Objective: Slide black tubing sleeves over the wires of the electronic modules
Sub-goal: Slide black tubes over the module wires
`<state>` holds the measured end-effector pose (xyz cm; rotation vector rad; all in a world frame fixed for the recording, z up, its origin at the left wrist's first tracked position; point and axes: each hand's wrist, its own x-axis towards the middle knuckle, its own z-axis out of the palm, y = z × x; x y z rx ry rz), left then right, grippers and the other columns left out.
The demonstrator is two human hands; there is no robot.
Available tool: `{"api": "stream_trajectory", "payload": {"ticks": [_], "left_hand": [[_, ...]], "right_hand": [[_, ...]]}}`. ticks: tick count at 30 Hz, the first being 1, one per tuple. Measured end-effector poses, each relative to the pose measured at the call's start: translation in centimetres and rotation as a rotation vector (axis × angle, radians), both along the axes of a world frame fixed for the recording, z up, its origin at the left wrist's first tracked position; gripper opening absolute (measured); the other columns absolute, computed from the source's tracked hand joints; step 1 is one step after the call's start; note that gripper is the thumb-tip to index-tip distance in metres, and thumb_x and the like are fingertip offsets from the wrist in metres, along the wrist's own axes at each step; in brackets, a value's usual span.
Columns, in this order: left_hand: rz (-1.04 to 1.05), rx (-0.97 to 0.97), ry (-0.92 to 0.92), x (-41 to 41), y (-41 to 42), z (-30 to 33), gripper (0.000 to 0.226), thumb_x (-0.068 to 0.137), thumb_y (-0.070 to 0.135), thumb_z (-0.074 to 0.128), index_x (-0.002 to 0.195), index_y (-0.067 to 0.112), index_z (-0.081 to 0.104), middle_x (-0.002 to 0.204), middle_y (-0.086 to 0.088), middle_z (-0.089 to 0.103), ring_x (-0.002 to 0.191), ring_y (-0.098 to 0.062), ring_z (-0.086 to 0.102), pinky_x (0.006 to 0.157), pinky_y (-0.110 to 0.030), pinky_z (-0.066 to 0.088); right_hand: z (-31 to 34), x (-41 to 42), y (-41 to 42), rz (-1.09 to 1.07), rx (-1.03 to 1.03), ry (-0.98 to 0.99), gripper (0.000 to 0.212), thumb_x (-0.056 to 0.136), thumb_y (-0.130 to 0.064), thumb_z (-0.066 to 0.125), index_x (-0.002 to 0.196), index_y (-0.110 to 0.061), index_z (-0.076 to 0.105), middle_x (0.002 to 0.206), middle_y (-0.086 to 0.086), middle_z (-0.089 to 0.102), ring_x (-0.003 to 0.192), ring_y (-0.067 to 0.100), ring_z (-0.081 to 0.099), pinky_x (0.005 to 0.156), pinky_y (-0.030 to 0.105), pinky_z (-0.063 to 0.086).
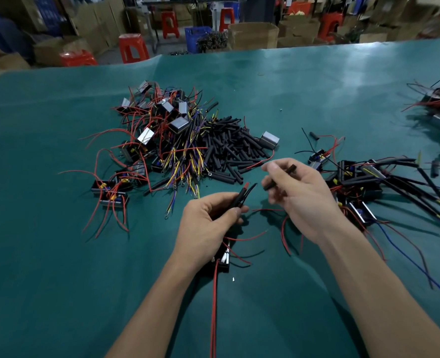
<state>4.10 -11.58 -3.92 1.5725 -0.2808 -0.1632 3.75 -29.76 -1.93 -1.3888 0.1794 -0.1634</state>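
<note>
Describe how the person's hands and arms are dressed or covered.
Both are bare. The left hand and right hand wear no gloves, rings or watch. Both forearms are uncovered right down to the picture's lower edge: no sleeve, wristband or strap shows on either one.

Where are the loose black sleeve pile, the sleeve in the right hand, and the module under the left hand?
Black sleeve pile [235, 148]: head view, middle of the heap.
Sleeve in right hand [291, 168]: head view, its upper end.
Module under left hand [225, 257]: head view, its white-topped edge.
</note>
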Motion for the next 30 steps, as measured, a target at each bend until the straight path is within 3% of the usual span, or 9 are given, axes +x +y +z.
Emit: {"api": "stream_trajectory", "payload": {"ticks": [1,5,17,21,24,27,30], "left_hand": [[0.0,0.003,-0.004,0.0,0.0,0.0,0.037,0.091,-0.009,0.064,0.096,0.026,0.075,0.089,0.001,0.079,0.074,-0.006,0.072,0.071,-0.018,0.056],[0.005,0.012,-0.023,0.1,0.1,-0.1,0.037,0.092,-0.008,0.064,0.097,0.027,0.073,0.09,0.001,0.079,0.079,-0.009,0.074,0.073,-0.018,0.056],[-0.003,0.034,-0.022,0.3,0.3,-0.5,0.035,0.092,-0.006,0.064,0.099,0.026,0.074,0.089,-0.001,0.079,0.072,-0.008,0.071,0.073,-0.019,0.056],[-0.015,0.038,-0.029,0.3,0.3,-0.5,0.037,0.092,-0.008,0.062,0.097,0.027,0.074,0.087,0.001,0.079,0.072,-0.007,0.071,0.072,-0.018,0.056],[-0.006,0.029,-0.043,0.5,0.4,-0.7,0.033,0.091,-0.011,0.062,0.098,0.02,0.071,0.088,-0.002,0.079,0.073,-0.012,0.073,0.072,-0.019,0.056],[0.008,0.05,-0.073,0.7,0.6,-1.1,0.02,0.091,-0.008,0.063,0.1,0.009,0.066,0.094,-0.008,0.077,0.081,-0.02,0.075,0.077,-0.029,0.058],[0.019,0.089,-0.122,0.7,0.6,-1.1,0.017,0.089,-0.007,0.065,0.097,0.007,0.062,0.095,-0.011,0.072,0.086,-0.017,0.07,0.081,-0.032,0.056]], "right_hand": [[0.1,-0.1,0.0,0.018,0.039,-0.013,0.005,0.099,-0.009,0.063,0.095,-0.008,0.066,0.081,0.008,0.068,0.066,0.014,0.059,0.062,0.025,0.053],[0.3,-0.1,-0.7,0.021,0.215,-0.031,0.015,0.094,0.009,0.06,0.099,-0.004,0.064,0.095,0.019,0.073,0.076,0.018,0.069,0.074,0.027,0.06],[0.4,-0.4,-0.2,0.06,0.142,0.006,0.016,0.091,0.005,0.065,0.099,-0.008,0.065,0.101,0.021,0.076,0.079,0.019,0.069,0.074,0.028,0.059],[0.3,-0.5,0.3,0.091,0.077,0.019,0.016,0.09,0.008,0.065,0.1,-0.005,0.064,0.093,0.019,0.077,0.076,0.019,0.071,0.072,0.029,0.06],[0.2,-0.6,0.9,0.149,0.072,0.043,0.016,0.089,0.012,0.065,0.099,-0.001,0.064,0.088,0.019,0.075,0.072,0.023,0.071,0.07,0.028,0.061],[0.1,-0.7,1.3,0.18,0.051,0.061,0.015,0.087,0.013,0.067,0.096,0.001,0.065,0.086,0.021,0.074,0.068,0.025,0.072,0.067,0.027,0.06],[0.0,-0.7,1.3,0.195,-0.065,0.074,0.015,0.085,0.011,0.071,0.093,-0.001,0.068,0.082,0.019,0.075,0.068,0.022,0.07,0.066,0.025,0.058]]}}
